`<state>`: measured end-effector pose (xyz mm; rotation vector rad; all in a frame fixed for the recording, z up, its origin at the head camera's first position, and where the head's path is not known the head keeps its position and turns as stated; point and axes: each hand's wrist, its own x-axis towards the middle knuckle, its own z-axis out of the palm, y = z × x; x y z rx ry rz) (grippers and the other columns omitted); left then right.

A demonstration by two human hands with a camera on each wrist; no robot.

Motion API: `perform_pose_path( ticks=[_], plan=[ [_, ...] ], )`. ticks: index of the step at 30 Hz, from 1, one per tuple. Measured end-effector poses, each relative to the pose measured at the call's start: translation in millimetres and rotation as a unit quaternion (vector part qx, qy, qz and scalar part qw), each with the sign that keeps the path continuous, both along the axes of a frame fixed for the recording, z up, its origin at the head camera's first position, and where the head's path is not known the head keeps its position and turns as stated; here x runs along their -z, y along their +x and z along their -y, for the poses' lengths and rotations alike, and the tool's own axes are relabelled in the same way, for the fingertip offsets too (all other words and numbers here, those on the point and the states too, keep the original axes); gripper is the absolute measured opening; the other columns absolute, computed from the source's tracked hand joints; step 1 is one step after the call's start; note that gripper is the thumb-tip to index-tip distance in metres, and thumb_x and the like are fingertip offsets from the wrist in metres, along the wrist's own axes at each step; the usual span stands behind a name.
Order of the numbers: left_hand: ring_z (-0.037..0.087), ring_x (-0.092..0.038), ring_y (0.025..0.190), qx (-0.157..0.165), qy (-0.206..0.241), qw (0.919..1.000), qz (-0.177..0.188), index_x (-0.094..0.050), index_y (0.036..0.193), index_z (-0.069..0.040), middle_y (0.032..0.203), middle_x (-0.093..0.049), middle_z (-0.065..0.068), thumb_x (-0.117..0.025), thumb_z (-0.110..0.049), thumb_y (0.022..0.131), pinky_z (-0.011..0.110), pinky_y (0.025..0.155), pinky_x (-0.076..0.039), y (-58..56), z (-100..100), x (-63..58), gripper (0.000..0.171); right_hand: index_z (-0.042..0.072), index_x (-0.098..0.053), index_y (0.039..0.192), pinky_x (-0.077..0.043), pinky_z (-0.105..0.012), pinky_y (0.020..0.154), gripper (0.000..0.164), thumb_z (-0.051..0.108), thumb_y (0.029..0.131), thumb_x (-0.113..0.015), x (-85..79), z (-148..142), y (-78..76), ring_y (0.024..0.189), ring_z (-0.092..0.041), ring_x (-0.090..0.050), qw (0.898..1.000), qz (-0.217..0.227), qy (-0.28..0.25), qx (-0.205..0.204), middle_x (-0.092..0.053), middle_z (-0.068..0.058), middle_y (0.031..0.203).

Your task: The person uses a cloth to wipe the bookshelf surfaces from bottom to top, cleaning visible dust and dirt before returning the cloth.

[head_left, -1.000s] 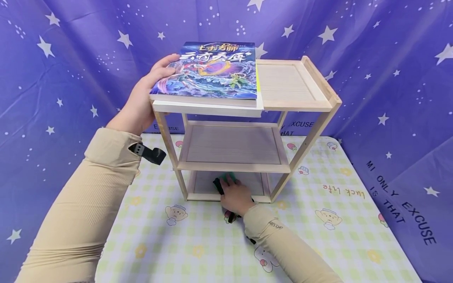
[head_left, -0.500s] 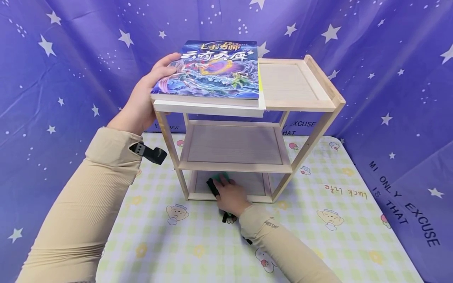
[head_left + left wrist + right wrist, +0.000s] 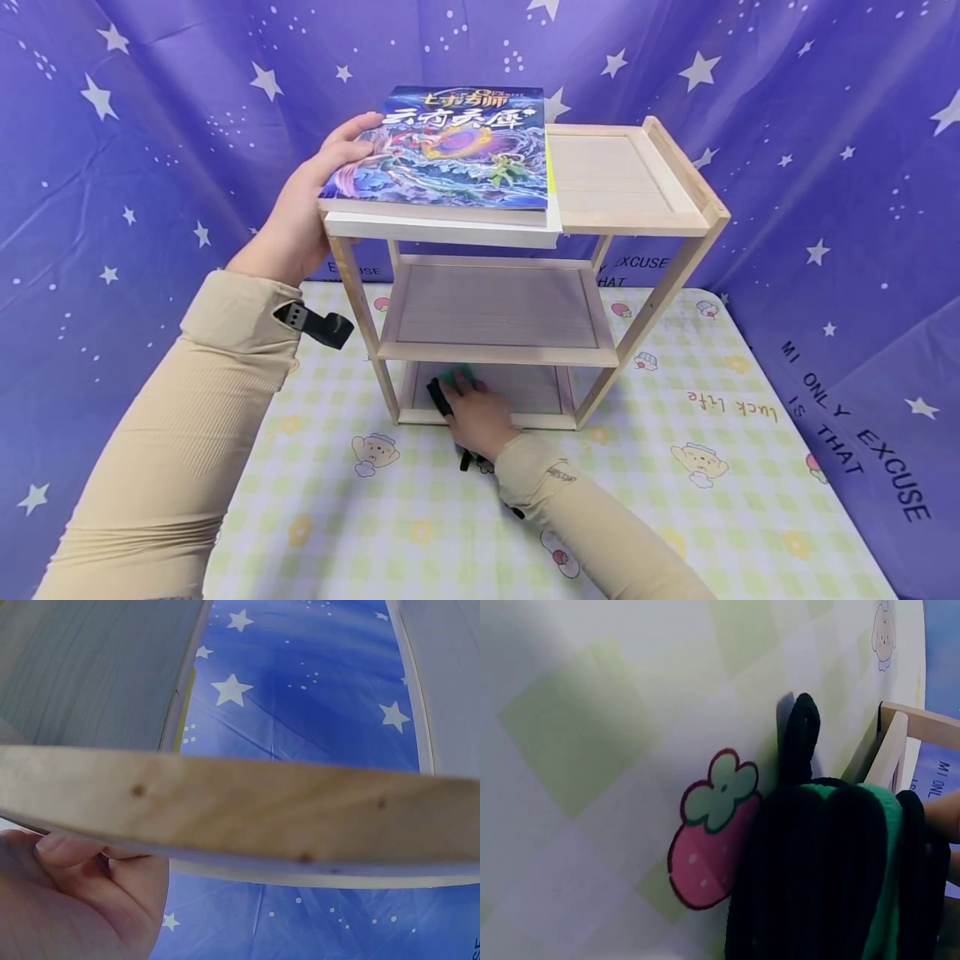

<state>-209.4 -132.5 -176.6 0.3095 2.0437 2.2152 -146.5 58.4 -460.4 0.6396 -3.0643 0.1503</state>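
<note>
A small three-tier wooden shelf stands on the table. On its top board, at the left, lie a blue illustrated paperback book and a white-edged book beneath it. My left hand holds the shelf's top left end, its fingers over the books' left edge; in the left wrist view, this hand is partly behind a wooden post. Low down, my right hand presses a green cloth on the bottom board. In the right wrist view, the folded cloth has black edging and a loop.
A checked tablecloth with cartoon prints covers the table. Behind and beside it hangs a purple curtain with white stars. A black strap sticks out from my left sleeve. The middle board hangs close above my right hand.
My right hand has slid left along the bottom board with the green cloth. My left hand has stayed at the shelf's top left end.
</note>
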Motion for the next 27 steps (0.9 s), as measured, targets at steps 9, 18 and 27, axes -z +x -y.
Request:
perform_pose_path(
  ticks=[9, 18, 27],
  plan=[
    [0.02, -0.04, 0.137, 0.001, 0.003, 1.0, 0.001, -0.044, 0.145, -0.04, 0.16, -0.024, -0.004, -0.048, -0.036, 0.099, 0.031, 0.107, -0.032, 0.2, 0.1, 0.2, 0.047, 0.016, -0.057, 0.14, -0.056, -0.041, 0.086, 0.053, 0.033, 0.091, -0.069, 0.5, 7.9, -0.6, 0.121, -0.035, -0.06, 1.0, -0.007, -0.004, -0.005, -0.053, -0.013, 0.146],
    [0.02, -0.042, 0.136, -0.002, -0.001, 1.0, -0.001, -0.044, 0.145, -0.041, 0.16, -0.023, -0.004, -0.048, -0.036, 0.099, 0.028, 0.102, -0.035, 0.8, 0.7, -0.7, 0.047, 0.019, -0.057, 0.141, -0.057, -0.042, 0.084, 0.053, 0.035, 0.092, -0.068, 0.3, 17.5, -2.8, 0.122, -0.035, -0.06, 1.0, -0.001, 0.006, -0.004, -0.052, -0.012, 0.147],
    [0.021, -0.044, 0.134, 0.0, -0.005, 1.0, -0.002, -0.043, 0.146, -0.041, 0.16, -0.024, -0.003, -0.048, -0.037, 0.099, 0.027, 0.099, -0.038, 0.3, 1.0, -0.3, 0.048, 0.02, -0.055, 0.142, -0.057, -0.039, 0.085, 0.052, 0.035, 0.094, -0.065, 2.7, 25.3, -4.7, 0.124, -0.035, -0.059, 0.999, 0.001, 0.027, -0.016, -0.052, -0.012, 0.148]
  ],
)
